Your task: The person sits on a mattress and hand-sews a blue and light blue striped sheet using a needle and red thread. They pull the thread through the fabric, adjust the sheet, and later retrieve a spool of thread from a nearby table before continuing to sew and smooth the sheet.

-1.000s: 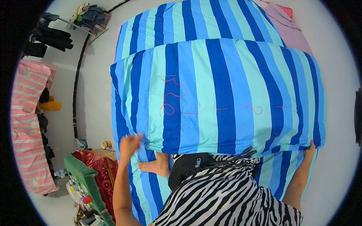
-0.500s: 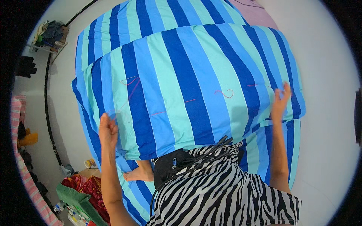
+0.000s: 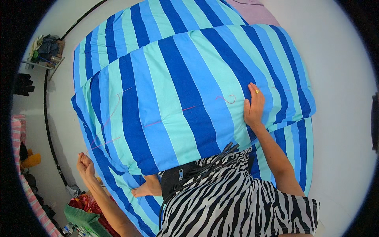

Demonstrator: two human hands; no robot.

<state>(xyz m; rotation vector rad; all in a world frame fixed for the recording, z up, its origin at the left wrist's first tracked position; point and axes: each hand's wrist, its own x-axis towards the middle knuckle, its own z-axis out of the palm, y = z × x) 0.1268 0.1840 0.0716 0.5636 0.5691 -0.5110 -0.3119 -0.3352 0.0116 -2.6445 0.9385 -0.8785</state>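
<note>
A thick quilt (image 3: 177, 79), striped dark blue, light blue and mint, lies folded over in front of me. Red thread (image 3: 106, 123) runs from its left part down to my left hand (image 3: 85, 165), whose closed fingers pinch it beyond the quilt's left edge. Whether a needle is in those fingers is too small to tell. Long red stitches (image 3: 153, 124) cross the stripes in a row, with a loose thread curl (image 3: 229, 98) toward the right. Flat on the quilt, just right of that curl, rests my right hand (image 3: 254, 106), fingers extended, a gold ring on one.
My bare foot (image 3: 148, 188) is beside the quilt's near edge, on matching striped cloth. At lower left are a green cloth (image 3: 81, 216) and a red patterned cloth (image 3: 87, 202). A small rack (image 3: 49, 51) with clothes stands far left. Pinkish fabric (image 3: 256, 11) shows at the far edge.
My left hand has moved left and nearer, drawing the thread out past the quilt's edge. My right hand came left from above the quilt's right side and now lies on it.
</note>
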